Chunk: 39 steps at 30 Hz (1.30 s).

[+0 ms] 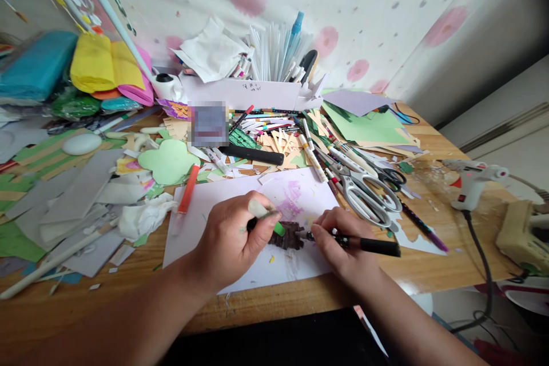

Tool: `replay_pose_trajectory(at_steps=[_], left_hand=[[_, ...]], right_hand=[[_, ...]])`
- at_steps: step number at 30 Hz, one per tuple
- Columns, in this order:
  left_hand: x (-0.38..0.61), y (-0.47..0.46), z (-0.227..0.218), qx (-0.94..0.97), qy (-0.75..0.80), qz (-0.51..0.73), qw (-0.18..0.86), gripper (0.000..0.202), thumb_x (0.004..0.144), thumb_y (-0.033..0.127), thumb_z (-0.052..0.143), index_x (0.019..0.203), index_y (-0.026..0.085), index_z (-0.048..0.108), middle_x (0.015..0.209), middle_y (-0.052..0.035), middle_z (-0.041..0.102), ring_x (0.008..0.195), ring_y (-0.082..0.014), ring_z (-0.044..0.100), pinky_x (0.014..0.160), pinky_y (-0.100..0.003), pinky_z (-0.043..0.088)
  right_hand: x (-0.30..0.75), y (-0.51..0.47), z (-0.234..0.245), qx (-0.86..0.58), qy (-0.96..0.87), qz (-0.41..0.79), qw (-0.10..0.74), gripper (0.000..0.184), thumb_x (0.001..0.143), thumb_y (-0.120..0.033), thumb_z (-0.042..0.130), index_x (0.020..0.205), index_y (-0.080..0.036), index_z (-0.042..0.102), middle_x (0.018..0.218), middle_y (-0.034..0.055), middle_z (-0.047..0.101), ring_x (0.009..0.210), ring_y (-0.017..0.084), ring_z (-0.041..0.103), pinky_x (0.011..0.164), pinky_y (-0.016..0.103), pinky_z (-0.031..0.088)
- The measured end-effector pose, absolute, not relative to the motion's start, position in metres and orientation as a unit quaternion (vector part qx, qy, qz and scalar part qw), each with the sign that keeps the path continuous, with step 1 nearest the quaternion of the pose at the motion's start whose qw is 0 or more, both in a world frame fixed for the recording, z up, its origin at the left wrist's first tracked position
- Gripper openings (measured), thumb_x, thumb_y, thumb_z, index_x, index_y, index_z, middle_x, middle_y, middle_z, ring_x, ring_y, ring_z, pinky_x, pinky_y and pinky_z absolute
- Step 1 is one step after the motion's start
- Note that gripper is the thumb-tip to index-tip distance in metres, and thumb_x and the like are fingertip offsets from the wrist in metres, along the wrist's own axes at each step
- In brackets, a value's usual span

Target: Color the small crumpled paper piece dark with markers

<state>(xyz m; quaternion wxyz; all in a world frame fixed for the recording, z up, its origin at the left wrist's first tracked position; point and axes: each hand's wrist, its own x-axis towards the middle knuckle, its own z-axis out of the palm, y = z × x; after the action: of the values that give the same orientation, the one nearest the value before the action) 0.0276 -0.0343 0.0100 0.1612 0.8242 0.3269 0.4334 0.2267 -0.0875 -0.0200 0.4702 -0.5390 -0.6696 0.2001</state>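
Note:
My right hand (343, 240) grips a black marker (380, 246), its tip pointing left at a small dark brown piece (290, 236). That piece lies on a white sheet of paper (206, 251) smudged with pink and purple. Closed beside it on the left, my left hand (238, 234) pinches a pale, rounded piece (258, 209) with a bright green end (279, 229) showing below the thumb. The left fingers hide most of that piece, so I cannot tell its kind. A red-orange marker (187, 190) rests at the sheet's left edge.
Grey-handled scissors (364, 191) and loose markers lie right of the sheet. A glue gun (474, 180) with a cord stands farther right. Paper scraps (81, 189) and a crumpled tissue (143, 217) cover the left. Behind, a white box (240, 93) holds clear sticks.

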Motion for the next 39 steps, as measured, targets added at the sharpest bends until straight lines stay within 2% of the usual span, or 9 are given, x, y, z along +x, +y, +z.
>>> replay_pose_trajectory(at_steps=[7, 13, 20, 31, 36, 39], left_hand=[[0.027, -0.034, 0.01, 0.826, 0.329, 0.432, 0.154, 0.012, 0.085, 0.013, 0.05, 0.076, 0.02, 0.053, 0.061, 0.004, 0.059, 0.053, -0.0092, 0.056, 0.052, -0.02, 0.046], [0.028, -0.035, 0.01, 0.825, 0.338, 0.427, 0.154, 0.012, 0.086, 0.013, 0.049, 0.077, 0.02, 0.053, 0.062, 0.0037, 0.06, 0.054, -0.0098, 0.057, 0.052, -0.021, 0.046], [0.027, -0.035, 0.009, 0.83, 0.327, 0.428, 0.145, 0.012, 0.086, 0.012, 0.049, 0.078, 0.02, 0.052, 0.063, 0.0039, 0.059, 0.055, -0.0095, 0.056, 0.052, -0.02, 0.045], [0.029, -0.034, 0.008, 0.831, 0.321, 0.43, 0.143, 0.011, 0.086, 0.011, 0.05, 0.079, 0.019, 0.054, 0.063, 0.0033, 0.059, 0.054, -0.0095, 0.056, 0.053, -0.019, 0.045], [0.028, -0.035, 0.009, 0.831, 0.321, 0.431, 0.142, 0.012, 0.086, 0.011, 0.05, 0.077, 0.019, 0.053, 0.062, 0.0041, 0.057, 0.054, -0.0087, 0.055, 0.053, -0.019, 0.044], [0.027, -0.035, 0.009, 0.831, 0.324, 0.428, 0.147, 0.012, 0.087, 0.011, 0.05, 0.078, 0.019, 0.053, 0.062, 0.0045, 0.056, 0.054, -0.0082, 0.054, 0.052, -0.018, 0.043]], right_hand=[[0.224, -0.086, -0.019, -0.55, -0.664, 0.187, 0.471, 0.023, 0.08, -0.017, 0.056, 0.06, -0.021, 0.044, 0.053, -0.0019, 0.055, 0.047, 0.012, 0.052, 0.045, 0.025, 0.04], [0.222, -0.086, -0.017, -0.546, -0.672, 0.191, 0.463, 0.024, 0.08, -0.017, 0.056, 0.06, -0.021, 0.044, 0.056, -0.0005, 0.059, 0.05, 0.013, 0.056, 0.046, 0.025, 0.042], [0.219, -0.083, -0.015, -0.558, -0.666, 0.143, 0.473, 0.023, 0.079, -0.018, 0.057, 0.059, -0.021, 0.046, 0.05, -0.0033, 0.052, 0.045, 0.011, 0.05, 0.043, 0.023, 0.039], [0.222, -0.081, -0.02, -0.568, -0.66, 0.158, 0.465, 0.022, 0.079, -0.017, 0.06, 0.061, -0.021, 0.047, 0.052, -0.0042, 0.052, 0.045, 0.01, 0.048, 0.043, 0.023, 0.038], [0.226, -0.089, -0.021, -0.512, -0.625, 0.231, 0.542, 0.022, 0.08, -0.013, 0.058, 0.062, -0.021, 0.047, 0.055, -0.0047, 0.05, 0.053, 0.013, 0.054, 0.055, 0.027, 0.046], [0.227, -0.091, -0.019, -0.489, -0.65, 0.266, 0.517, 0.024, 0.078, -0.013, 0.058, 0.059, -0.021, 0.046, 0.055, -0.0038, 0.05, 0.058, 0.015, 0.058, 0.059, 0.029, 0.05]])
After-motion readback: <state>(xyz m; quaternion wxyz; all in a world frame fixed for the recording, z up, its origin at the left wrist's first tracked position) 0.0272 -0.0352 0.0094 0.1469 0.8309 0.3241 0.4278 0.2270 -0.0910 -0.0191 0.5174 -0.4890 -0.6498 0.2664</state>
